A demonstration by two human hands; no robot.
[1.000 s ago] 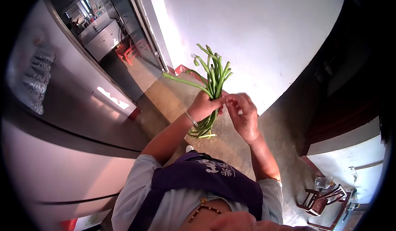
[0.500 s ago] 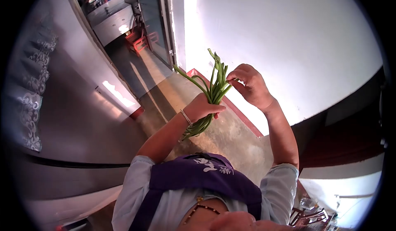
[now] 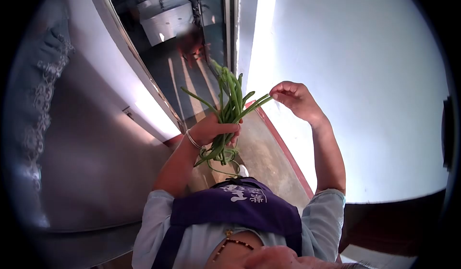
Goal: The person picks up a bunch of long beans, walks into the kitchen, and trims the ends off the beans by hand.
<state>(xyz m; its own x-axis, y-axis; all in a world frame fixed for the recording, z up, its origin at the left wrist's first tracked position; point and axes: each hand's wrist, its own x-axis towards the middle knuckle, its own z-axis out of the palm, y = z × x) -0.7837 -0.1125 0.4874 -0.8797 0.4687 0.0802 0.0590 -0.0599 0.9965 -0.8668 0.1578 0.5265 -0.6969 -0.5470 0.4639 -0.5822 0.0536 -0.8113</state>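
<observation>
A bunch of long green beans is wrapped in the fingers of my left hand, just above the purple apron. Bean ends fan out above the fist, and thin looped ends hang below it. To the right, my right hand pinches the tips of a couple of beans that slant out of the bunch. A light bracelet circles my left wrist.
Past an open doorway at the upper left are a white sink cabinet and a blurred reddish stool. A white wall rises on the right, and a lace-edged cloth hangs at the left.
The view has turned toward the doorway. My right hand has moved up and away from my left, with bean tips now drawn out sideways between its fingers. My left hand still holds the bunch.
</observation>
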